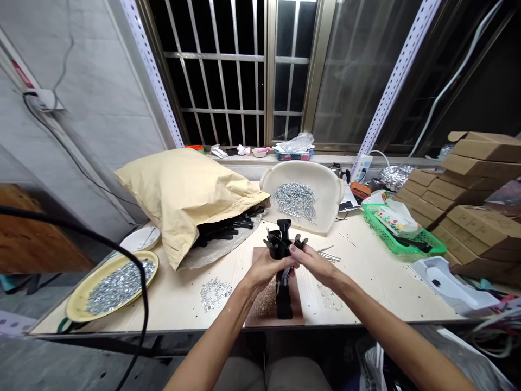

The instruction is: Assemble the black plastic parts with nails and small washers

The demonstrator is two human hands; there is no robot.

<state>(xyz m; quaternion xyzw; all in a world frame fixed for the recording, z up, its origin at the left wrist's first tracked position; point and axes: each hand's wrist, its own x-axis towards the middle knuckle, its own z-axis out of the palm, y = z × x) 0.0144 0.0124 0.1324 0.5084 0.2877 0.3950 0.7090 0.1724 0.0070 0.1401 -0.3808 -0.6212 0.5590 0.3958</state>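
Note:
A bundle of black plastic parts (279, 245) stands upright over the reddish-brown board (260, 309) at the table's front edge. My left hand (266, 267) is closed round its lower left side. From the right, my right hand (310, 259) grips the same bundle, thumb and fingers pressed against it. Below the hands a black piece (284, 307) reaches down onto the board. Small metal nuts (215, 293) lie scattered to the left, and long metal rods (329, 255) lie to the right. The fingertips partly hide one another.
A yellow sack (183, 190) spills black parts at the back left. A white basin (329, 195) holds many screws. A yellow tray (77, 298) of metal pieces is at the left. A green basket (407, 244) and cardboard boxes (476, 228) stand right. A black cable crosses the left foreground.

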